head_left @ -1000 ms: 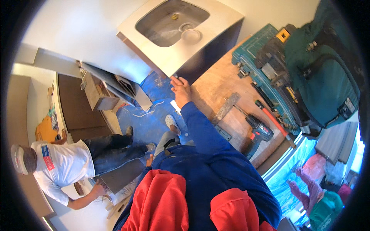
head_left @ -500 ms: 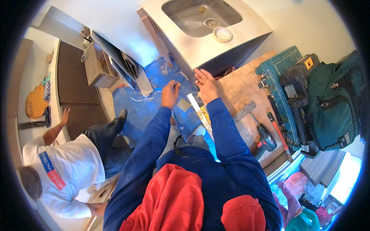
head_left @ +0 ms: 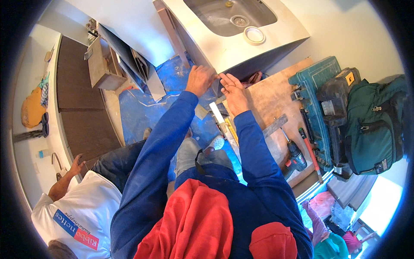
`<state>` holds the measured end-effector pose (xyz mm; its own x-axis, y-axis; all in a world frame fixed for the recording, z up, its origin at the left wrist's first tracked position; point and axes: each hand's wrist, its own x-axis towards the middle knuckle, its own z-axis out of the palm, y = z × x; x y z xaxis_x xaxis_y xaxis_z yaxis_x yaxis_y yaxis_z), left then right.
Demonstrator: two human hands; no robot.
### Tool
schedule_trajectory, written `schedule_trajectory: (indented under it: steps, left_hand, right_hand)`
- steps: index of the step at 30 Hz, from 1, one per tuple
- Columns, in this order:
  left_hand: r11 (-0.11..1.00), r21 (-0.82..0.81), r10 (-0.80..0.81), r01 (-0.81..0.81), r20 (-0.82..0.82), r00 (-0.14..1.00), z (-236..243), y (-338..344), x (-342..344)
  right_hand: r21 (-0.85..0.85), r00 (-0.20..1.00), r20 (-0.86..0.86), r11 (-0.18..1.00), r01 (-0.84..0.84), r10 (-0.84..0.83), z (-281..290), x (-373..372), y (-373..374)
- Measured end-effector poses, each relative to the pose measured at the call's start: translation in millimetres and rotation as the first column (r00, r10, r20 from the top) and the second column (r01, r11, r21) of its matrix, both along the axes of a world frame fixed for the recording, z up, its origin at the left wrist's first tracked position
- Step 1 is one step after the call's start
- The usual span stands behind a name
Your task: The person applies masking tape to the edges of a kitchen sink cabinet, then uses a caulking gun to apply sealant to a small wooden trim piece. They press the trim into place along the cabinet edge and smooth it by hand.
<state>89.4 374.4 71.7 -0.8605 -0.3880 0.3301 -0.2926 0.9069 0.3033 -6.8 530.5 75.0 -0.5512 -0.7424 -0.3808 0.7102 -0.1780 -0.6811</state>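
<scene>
Your right hand (head_left: pixel 235 95) extends straight fingers, holding nothing visible; your left hand (head_left: pixel 199 81) is curled, its grip unclear. Just ahead, a cream, flat countertop (head_left: pixel 246 52) points its near corner (head_left: pixel 221 67) at both hands' fingertips, front edge slanting rightward.

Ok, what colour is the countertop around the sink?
Pale cream, close to off-white; the countertop shows best in the head view.

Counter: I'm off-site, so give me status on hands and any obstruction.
Left hand by corner of counter, grip unclear. Right hand beside it, fingers extended. Tape on counter beside sink, apart from both hands.
</scene>
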Motion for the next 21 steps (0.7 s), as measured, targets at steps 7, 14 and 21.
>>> schedule_trajectory:
  steps: [7, 14, 21]
  left_hand:
    - [0.991, -0.058, -0.123, 0.117, -0.116, 0.986, 7, -8, -1]
    - [0.997, 0.020, -0.070, 0.074, -0.169, 0.983, -2, -10, 2]
    - [0.275, 0.941, 0.391, -0.198, 0.078, 0.917, -62, 16, 8]
  right_hand:
    - [-0.012, 1.000, 0.000, 1.000, 0.001, -0.001, -4, -2, 0]
    - [0.001, 1.000, 0.011, 1.000, 0.005, -0.005, -7, -3, 0]
    - [-0.021, 0.993, -0.120, 0.999, -0.027, 0.025, -7, -3, -2]
